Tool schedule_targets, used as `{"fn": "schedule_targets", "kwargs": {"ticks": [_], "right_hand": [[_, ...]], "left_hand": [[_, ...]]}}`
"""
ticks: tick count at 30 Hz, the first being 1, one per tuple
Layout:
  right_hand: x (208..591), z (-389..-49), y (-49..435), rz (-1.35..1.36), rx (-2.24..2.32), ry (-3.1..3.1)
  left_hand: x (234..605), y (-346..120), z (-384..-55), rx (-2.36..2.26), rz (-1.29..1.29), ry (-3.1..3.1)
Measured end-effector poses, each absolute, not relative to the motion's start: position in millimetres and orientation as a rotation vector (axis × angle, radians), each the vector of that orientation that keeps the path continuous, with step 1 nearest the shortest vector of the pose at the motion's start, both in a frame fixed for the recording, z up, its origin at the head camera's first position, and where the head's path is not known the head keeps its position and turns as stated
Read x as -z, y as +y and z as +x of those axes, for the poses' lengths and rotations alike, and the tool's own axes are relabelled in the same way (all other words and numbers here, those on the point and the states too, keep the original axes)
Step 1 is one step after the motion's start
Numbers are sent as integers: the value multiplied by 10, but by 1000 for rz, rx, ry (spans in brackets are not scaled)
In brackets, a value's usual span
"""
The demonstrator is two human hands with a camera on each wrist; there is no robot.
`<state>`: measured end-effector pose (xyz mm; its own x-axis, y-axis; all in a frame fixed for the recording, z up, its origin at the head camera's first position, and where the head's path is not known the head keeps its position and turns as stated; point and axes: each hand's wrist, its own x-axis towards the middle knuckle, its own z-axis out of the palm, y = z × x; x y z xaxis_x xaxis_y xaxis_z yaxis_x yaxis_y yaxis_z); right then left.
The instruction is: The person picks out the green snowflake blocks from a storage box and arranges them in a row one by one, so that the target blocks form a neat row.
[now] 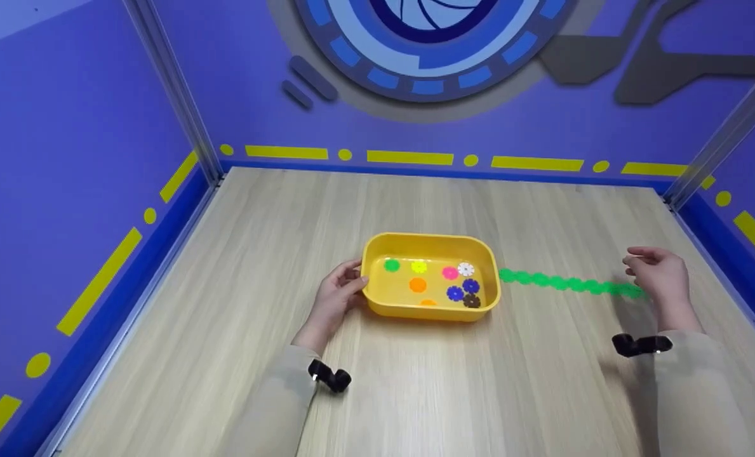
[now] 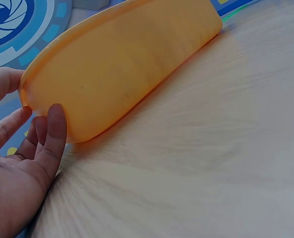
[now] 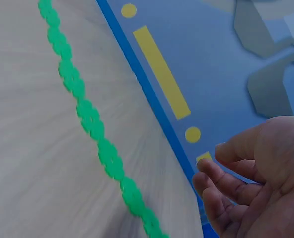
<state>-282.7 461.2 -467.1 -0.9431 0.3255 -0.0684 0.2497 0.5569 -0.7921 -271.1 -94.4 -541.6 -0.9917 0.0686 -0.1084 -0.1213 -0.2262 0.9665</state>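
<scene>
A yellow plastic tub (image 1: 431,312) stands on the table, with several flower-shaped discs lying inside, among them an orange disc (image 1: 418,285) and a white disc (image 1: 465,270). My left hand (image 1: 338,293) holds the tub's left end; the left wrist view has its fingers (image 2: 56,119) against the outer wall and rim. From the tub's right side runs a chain of linked green discs (image 1: 561,282), laid out across the table. Over the chain's right end is my right hand (image 1: 664,279), fingers loosely bent and nothing between them. In the right wrist view, the green chain (image 3: 90,119) passes left of that hand.
The wooden table (image 1: 275,216) is bounded by blue-purple panels (image 1: 244,95) with yellow markings at the back and both sides. Metal posts (image 1: 180,89) rise at the back corners. A black camera mount (image 1: 329,376) sits on each wrist.
</scene>
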Motion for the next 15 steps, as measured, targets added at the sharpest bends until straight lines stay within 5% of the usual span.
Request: {"fn": "schedule_targets", "kwargs": {"ticks": [15], "right_hand": [[4425,-2892,3975,-224,-1345,-2707]], "left_hand": [[5408,-940,-2707,-2361,-72,1889]]}}
